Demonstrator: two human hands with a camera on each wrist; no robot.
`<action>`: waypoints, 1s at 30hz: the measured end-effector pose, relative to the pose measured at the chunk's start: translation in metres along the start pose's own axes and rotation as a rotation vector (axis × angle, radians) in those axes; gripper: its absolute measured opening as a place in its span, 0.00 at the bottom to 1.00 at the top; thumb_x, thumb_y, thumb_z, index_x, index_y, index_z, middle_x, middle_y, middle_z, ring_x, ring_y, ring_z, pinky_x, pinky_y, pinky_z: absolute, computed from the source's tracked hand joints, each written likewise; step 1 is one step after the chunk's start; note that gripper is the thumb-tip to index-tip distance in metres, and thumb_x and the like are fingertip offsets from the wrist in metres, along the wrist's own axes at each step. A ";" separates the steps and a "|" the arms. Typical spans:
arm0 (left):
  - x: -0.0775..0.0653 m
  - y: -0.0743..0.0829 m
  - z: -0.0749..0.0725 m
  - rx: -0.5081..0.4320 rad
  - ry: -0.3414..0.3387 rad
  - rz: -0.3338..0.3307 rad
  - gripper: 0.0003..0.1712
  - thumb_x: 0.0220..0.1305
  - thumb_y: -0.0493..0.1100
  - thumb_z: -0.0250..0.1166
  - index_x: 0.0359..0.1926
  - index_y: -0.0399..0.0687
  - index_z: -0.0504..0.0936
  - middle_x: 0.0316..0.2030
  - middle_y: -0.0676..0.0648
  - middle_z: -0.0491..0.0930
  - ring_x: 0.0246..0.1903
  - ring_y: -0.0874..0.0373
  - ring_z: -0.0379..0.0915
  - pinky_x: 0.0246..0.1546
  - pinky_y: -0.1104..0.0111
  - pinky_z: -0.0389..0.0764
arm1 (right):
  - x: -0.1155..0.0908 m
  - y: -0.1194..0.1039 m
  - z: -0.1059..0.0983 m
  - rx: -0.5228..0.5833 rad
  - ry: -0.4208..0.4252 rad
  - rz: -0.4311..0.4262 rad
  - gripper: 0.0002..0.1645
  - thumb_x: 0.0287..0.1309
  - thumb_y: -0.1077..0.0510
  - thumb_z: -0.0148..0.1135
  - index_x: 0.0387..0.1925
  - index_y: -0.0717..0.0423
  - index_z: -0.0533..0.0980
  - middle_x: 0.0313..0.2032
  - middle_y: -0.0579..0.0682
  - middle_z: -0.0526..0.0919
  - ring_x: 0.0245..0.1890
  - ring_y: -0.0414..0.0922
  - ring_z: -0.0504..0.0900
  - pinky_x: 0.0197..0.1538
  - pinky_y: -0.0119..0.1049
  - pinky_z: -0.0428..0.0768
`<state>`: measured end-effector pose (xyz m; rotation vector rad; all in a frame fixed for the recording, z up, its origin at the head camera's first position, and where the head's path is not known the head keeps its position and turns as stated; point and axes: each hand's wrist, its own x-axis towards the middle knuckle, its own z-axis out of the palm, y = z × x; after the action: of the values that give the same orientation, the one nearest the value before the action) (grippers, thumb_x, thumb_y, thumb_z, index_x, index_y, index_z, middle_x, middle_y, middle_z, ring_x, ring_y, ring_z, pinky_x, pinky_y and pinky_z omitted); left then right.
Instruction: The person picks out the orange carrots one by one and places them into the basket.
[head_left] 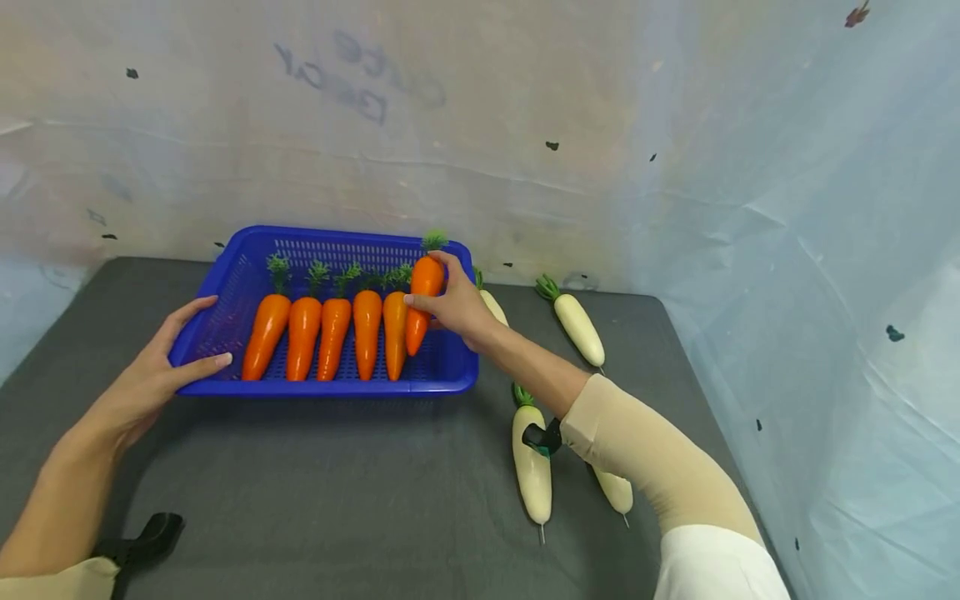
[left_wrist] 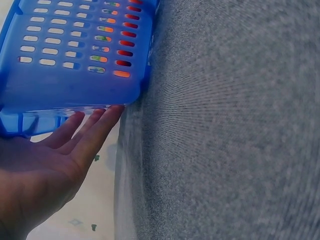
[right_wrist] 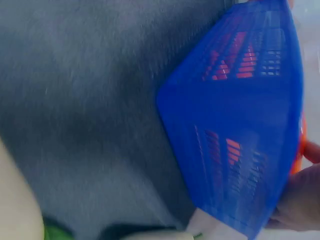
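Note:
A blue plastic basket point(head_left: 330, 388) with slotted walls stands on the dark table, with a row of orange carrots point(head_left: 303, 333) lying side by side in it, green tops toward the back. My right hand point(head_left: 467, 310) pinches the rightmost carrot point(head_left: 425, 279) between thumb and fingers at the basket's right end. In the right wrist view the basket wall hides most of that carrot. At the other end my left hand point(head_left: 153, 367) holds the rim, its thumb reaching over the edge. Below the rim, the left wrist view shows extended fingers point(left_wrist: 92, 135) against the end wall.
Several white radishes with green tops lie right of the basket: one radish point(head_left: 579, 327) toward the back, another radish point(head_left: 532, 467) nearer, others partly behind my right arm. A pale plastic sheet point(head_left: 510, 125) hangs behind the table point(head_left: 322, 500) and along its right side.

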<state>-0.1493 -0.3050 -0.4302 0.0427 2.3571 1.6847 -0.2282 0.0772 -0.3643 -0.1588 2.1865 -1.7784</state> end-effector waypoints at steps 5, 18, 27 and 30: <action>0.000 0.001 0.001 0.003 -0.005 0.003 0.46 0.75 0.47 0.56 0.76 0.83 0.35 0.76 0.34 0.22 0.67 0.25 0.35 0.61 0.25 0.42 | 0.009 0.007 0.009 0.051 0.073 -0.008 0.54 0.58 0.65 0.70 0.77 0.43 0.49 0.61 0.59 0.69 0.51 0.53 0.80 0.42 0.43 0.86; 0.001 0.002 0.000 -0.013 -0.010 -0.003 0.47 0.74 0.46 0.56 0.76 0.84 0.35 0.76 0.36 0.20 0.68 0.26 0.34 0.62 0.26 0.41 | 0.024 0.020 0.027 -0.296 0.163 0.059 0.52 0.55 0.64 0.72 0.75 0.46 0.55 0.62 0.60 0.73 0.56 0.54 0.76 0.51 0.43 0.82; -0.001 0.000 0.000 -0.012 0.002 -0.009 0.47 0.74 0.47 0.57 0.75 0.86 0.35 0.76 0.36 0.21 0.68 0.25 0.34 0.61 0.26 0.40 | 0.025 0.022 0.033 -0.442 0.153 0.122 0.53 0.54 0.62 0.74 0.75 0.45 0.55 0.66 0.59 0.69 0.65 0.54 0.68 0.60 0.47 0.76; 0.000 -0.002 0.001 -0.008 0.001 -0.008 0.47 0.74 0.47 0.57 0.75 0.85 0.35 0.76 0.35 0.21 0.68 0.24 0.33 0.61 0.25 0.40 | 0.024 0.022 0.033 -0.445 0.169 0.142 0.52 0.54 0.61 0.74 0.75 0.44 0.57 0.67 0.59 0.67 0.66 0.54 0.68 0.61 0.48 0.75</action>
<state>-0.1488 -0.3050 -0.4326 0.0309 2.3476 1.6905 -0.2382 0.0441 -0.3955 0.0493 2.6145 -1.2492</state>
